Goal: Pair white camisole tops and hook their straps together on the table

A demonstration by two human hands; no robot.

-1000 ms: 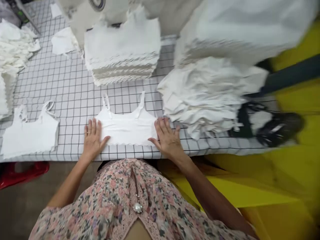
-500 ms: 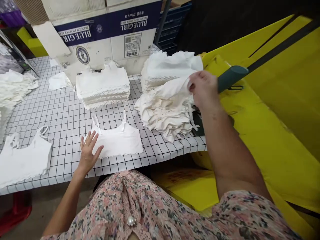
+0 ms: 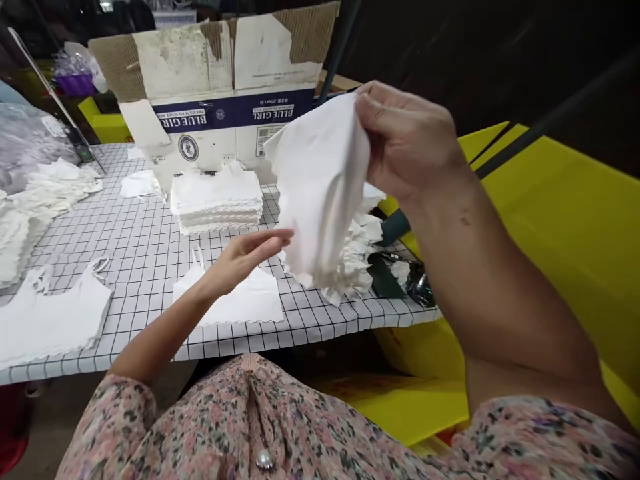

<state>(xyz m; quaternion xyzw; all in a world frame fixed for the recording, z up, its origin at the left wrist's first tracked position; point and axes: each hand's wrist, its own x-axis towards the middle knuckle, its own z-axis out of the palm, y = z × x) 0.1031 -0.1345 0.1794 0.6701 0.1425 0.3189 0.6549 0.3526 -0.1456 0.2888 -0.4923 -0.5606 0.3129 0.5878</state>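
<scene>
My right hand point(image 3: 407, 137) pinches a white camisole top point(image 3: 320, 180) by its upper edge and holds it up, hanging, above the table. My left hand point(image 3: 245, 260) reaches across with its fingers stretched out, the tips at the hanging top's lower left side; whether they touch it I cannot tell. Under my left hand a white cropped camisole point(image 3: 255, 300) lies flat, partly covered by my forearm. Behind the held top, a heap of crumpled white garments point(image 3: 357, 260) is partly hidden.
A neat stack of folded white tops point(image 3: 217, 203) stands before a cardboard box point(image 3: 215, 140). Another camisole point(image 3: 55, 313) lies at left, near a white garment pile point(image 3: 40, 207). A dark green bar point(image 3: 395, 227) and yellow panels point(image 3: 560, 213) border the right side.
My right hand has lifted a top off the heap, up and toward me. My left hand has left the flat camisole and moved right, toward the lifted top. The view has tilted up.
</scene>
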